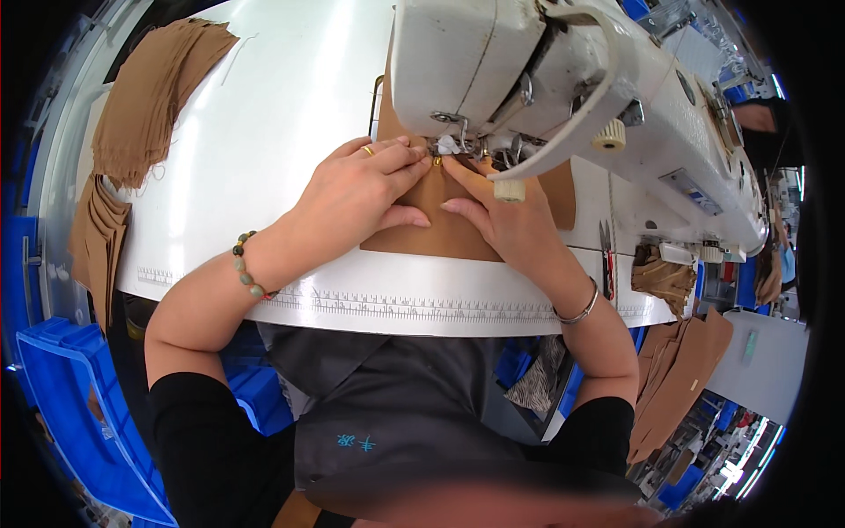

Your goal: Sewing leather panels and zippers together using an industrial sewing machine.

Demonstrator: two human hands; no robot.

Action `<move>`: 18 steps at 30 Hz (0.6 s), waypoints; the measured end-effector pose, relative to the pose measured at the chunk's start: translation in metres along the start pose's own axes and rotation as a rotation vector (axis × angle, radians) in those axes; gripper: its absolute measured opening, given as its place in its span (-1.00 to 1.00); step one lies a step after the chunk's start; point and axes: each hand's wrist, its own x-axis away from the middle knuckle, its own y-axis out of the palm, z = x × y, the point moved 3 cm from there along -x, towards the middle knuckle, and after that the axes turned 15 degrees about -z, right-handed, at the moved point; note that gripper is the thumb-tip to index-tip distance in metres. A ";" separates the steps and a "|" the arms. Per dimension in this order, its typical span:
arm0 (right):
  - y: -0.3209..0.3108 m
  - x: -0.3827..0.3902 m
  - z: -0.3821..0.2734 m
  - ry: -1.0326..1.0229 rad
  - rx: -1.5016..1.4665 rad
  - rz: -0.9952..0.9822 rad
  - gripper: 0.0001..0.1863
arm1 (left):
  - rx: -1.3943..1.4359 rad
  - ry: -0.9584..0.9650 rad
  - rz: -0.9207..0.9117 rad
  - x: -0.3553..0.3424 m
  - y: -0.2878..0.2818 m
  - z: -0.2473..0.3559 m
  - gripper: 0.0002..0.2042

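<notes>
A brown panel [431, 238] lies on the white desk [290, 114] beneath one industrial sewing machine [480, 66], whose head hides its far middle; how many layers it has is hard to tell. The needle point cannot be made out among the metal parts and a small white tuft [447, 143].

Two hands rest on the panel. The left hand [359, 187] is spread flat, its fingers close together near the presser area and its thumb apart. The right hand [509, 211] also lies flat, index finger and thumb parted (its other fingers are largely covered by the machine's curved white guard [585, 114]).

One printed ruler scale [396, 305] runs along the near edge. To the right lies one slim pointed metal tool [606, 249], too small to identify surely. At the far left are two stacks of brown pieces [163, 92], their exact number uncountable. One large blue bin [66, 339], cut by the dark rim, stands at near left.
</notes>
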 end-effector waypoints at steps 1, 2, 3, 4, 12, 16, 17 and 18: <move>-0.001 0.000 0.000 -0.018 -0.016 0.002 -0.49 | 0.029 -0.011 0.010 0.001 0.001 -0.001 -0.40; -0.001 0.001 0.002 0.010 -0.107 -0.020 -0.55 | 0.057 -0.023 0.020 0.002 0.003 -0.001 -0.40; 0.000 0.002 0.005 0.039 -0.208 -0.058 -0.59 | 0.057 -0.029 0.023 0.003 0.004 -0.002 -0.40; -0.001 0.002 0.006 0.035 -0.198 -0.045 -0.62 | 0.040 -0.016 0.053 0.003 0.005 -0.002 -0.42; -0.018 0.004 0.004 0.001 -0.814 0.083 -0.49 | 0.433 -0.149 0.156 0.011 -0.010 -0.002 -0.58; -0.014 0.011 -0.043 -0.241 -0.013 -0.023 -0.45 | 1.149 -0.197 0.108 0.013 -0.010 -0.010 -0.75; -0.008 0.012 -0.050 -0.261 0.150 -0.043 -0.45 | 1.263 -0.179 0.088 0.013 -0.009 -0.010 -0.81; -0.003 0.009 -0.055 -0.270 0.224 0.044 -0.51 | 1.270 -0.164 0.079 0.013 -0.009 -0.010 -0.81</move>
